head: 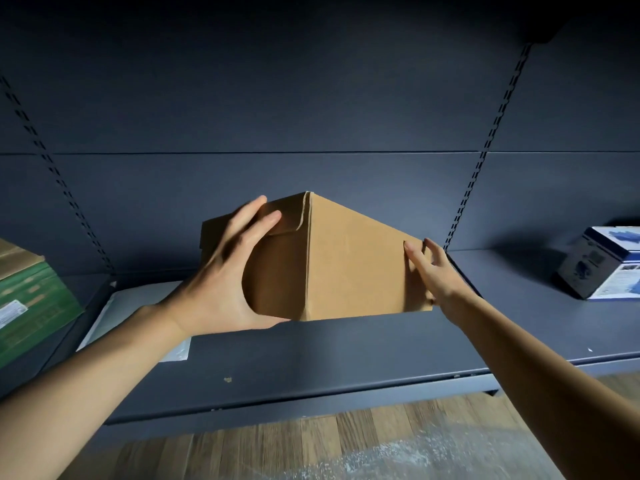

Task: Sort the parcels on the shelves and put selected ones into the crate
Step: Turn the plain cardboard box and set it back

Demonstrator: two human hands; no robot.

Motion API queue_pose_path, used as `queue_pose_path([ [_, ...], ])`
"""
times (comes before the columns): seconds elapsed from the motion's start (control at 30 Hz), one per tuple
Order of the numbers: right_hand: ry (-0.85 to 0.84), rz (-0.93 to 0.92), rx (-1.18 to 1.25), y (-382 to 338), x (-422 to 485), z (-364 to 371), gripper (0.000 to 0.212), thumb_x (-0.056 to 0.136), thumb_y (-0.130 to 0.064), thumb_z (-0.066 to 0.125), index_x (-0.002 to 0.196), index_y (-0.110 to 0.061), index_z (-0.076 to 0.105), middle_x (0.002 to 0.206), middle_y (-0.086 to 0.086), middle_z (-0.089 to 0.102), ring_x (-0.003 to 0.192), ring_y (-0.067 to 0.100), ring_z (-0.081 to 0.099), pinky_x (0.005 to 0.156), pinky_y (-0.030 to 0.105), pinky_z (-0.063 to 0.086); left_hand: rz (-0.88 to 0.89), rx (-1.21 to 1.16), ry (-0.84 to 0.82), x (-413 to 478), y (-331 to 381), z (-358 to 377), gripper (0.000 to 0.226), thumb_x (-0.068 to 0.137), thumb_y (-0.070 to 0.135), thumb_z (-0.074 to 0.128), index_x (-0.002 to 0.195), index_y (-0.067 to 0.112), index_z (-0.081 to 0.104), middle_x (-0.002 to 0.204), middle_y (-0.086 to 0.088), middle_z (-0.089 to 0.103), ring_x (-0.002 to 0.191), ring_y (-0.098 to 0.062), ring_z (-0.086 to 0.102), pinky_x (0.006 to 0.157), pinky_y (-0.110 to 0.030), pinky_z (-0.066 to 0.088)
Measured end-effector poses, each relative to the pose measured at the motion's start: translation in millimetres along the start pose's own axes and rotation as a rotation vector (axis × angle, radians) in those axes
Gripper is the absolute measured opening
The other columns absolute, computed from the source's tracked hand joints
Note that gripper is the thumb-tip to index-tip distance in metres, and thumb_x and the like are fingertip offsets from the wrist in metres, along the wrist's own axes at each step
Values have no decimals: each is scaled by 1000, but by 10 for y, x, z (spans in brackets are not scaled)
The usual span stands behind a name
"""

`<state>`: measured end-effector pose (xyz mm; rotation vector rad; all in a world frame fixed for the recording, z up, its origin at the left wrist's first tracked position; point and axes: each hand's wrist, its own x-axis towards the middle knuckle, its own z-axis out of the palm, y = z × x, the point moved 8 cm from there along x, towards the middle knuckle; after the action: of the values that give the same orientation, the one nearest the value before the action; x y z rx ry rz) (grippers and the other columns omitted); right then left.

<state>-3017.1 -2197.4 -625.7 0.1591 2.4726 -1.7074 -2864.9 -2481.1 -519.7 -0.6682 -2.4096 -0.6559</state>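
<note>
A plain brown cardboard box is held over the dark shelf, one corner edge turned toward me. My left hand grips its left end, fingers over the top flap and thumb under the bottom. My right hand presses flat against the box's right end. I cannot tell whether the box's underside touches the shelf. No crate is in view.
A green and brown box sits at the far left. A white flat mailer lies on the shelf under my left wrist. A dark blue and white box stands at the right. Wood floor shows below the shelf edge.
</note>
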Motion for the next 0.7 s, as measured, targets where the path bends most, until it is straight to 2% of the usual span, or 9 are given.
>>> queue_pose_path([
  [0.1, -14, 15, 43, 27, 26, 28, 86, 80, -69, 59, 151, -41, 19, 154, -4, 33, 136, 22, 38, 100, 44, 37, 3, 26, -24, -68, -103, 11, 121, 58, 56, 78, 152, 32, 6, 161, -10, 2, 150, -20, 7, 117, -19, 14],
  [0.17, 24, 10, 52, 31, 66, 14, 98, 74, -69, 66, 152, -37, 17, 154, 0, 34, 135, 24, 40, 101, 44, 39, -35, 65, -57, -167, -236, 35, 122, 60, 56, 74, 152, 34, -2, 162, -8, -3, 150, -19, 4, 118, -20, 13],
  [0.27, 73, 21, 47, 54, 76, 28, 130, 45, -79, 71, 153, -28, 19, 151, 2, 38, 133, 24, 43, 105, 49, 41, -294, 59, -154, -345, -562, 48, 133, 57, 54, 83, 152, 34, -7, 161, 12, -5, 148, -3, -1, 116, -22, 12],
  [0.33, 69, 9, 40, 73, 91, 70, 117, 41, -76, 73, 139, -21, 41, 138, 4, 51, 122, 23, 53, 93, 42, 49, -477, -7, -231, -472, -719, 63, 123, 56, 58, 82, 150, 41, 5, 153, 30, 12, 141, 12, 11, 113, -18, 17],
  [0.4, 73, -40, 3, 51, 97, 122, 84, 53, -66, 79, 117, -19, 54, 123, 7, 58, 112, 22, 57, 79, 35, 48, -621, -181, -253, -608, -853, 139, 86, 65, 62, 76, 137, 48, 31, 137, 38, 36, 126, 20, 33, 107, -21, 31],
  [0.5, 102, -121, -67, -5, 96, 179, 64, 62, -65, 77, 102, -22, 53, 107, 5, 62, 108, 19, 54, 69, 30, 44, -824, -283, -144, -806, -1181, 244, 38, 82, 39, 73, 112, 40, 51, 118, 27, 58, 111, 10, 53, 103, -31, 43],
  [0.53, 102, -120, -69, -21, 79, 205, 62, 68, -63, 75, 104, -19, 51, 101, 3, 62, 104, 18, 55, 69, 30, 45, -883, -277, -92, -836, -1276, 250, 35, 81, 36, 74, 108, 36, 52, 116, 20, 61, 111, 1, 57, 102, -34, 45],
  [0.63, 85, -25, 14, 20, 30, 255, 52, 87, -57, 60, 110, -12, 47, 97, -1, 57, 97, 19, 57, 81, 41, 53, -1051, -300, 32, -819, -1438, 267, 48, 73, 48, 71, 110, 21, 54, 113, 5, 63, 107, -16, 60, 91, -37, 48],
  [0.7, 45, 5, 73, 22, -27, 287, 45, 93, -50, 55, 112, -10, 48, 91, -4, 54, 86, 13, 57, 67, 36, 53, -1151, -230, 70, -783, -1481, 258, 52, 84, 43, 65, 123, 14, 47, 121, -1, 57, 112, -21, 54, 90, -36, 43],
])
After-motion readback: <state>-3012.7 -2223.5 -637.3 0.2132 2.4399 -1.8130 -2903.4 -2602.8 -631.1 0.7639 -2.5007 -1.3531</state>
